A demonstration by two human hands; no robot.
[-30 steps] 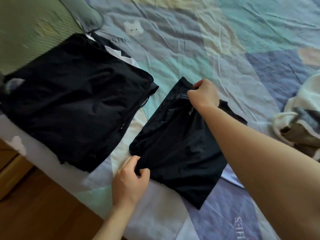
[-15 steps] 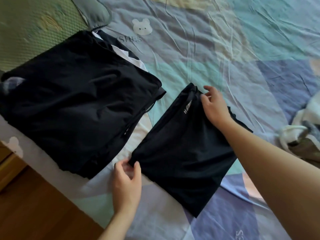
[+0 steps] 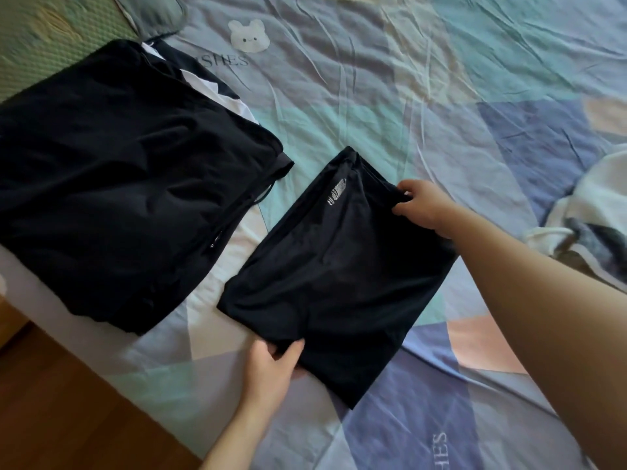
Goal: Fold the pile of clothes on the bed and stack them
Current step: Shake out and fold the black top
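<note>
Bed sheet [image 3: 390, 106]: we see one wrinkled cotton-like cover in pale blue, mint, violet and peach patches, printed with a white bear face and grey lettering; it carries every garment.
Stack [image 3: 129, 184]: we count one pile of folded black clothes, roughly square, matt and softly creased, with a white layer showing at its far edge and a thin drawstring trailing at its right side; it lies at the bed's left edge.
Folded garment [image 3: 339, 266]: we see one black, smooth-knit piece folded into a tilted rectangle, with a small white printed mark near its far end; it lies flat on the sheet just right of the stack, apart from it.
Unfolded pile [image 3: 590, 228]: we see one crumpled heap of white, grey and olive cloth at the right edge; how many pieces it holds we cannot tell.
Pillow [image 3: 152, 11]: one grey-green cushion corner at the top left.
Right hand [image 3: 424, 208]: fingers and thumb pinch the folded garment's far right edge.
Left hand [image 3: 271, 364]: thumb and fingers grip the folded garment's near edge.
Floor [image 3: 61, 408]: one strip of brown wooden boards.
</note>
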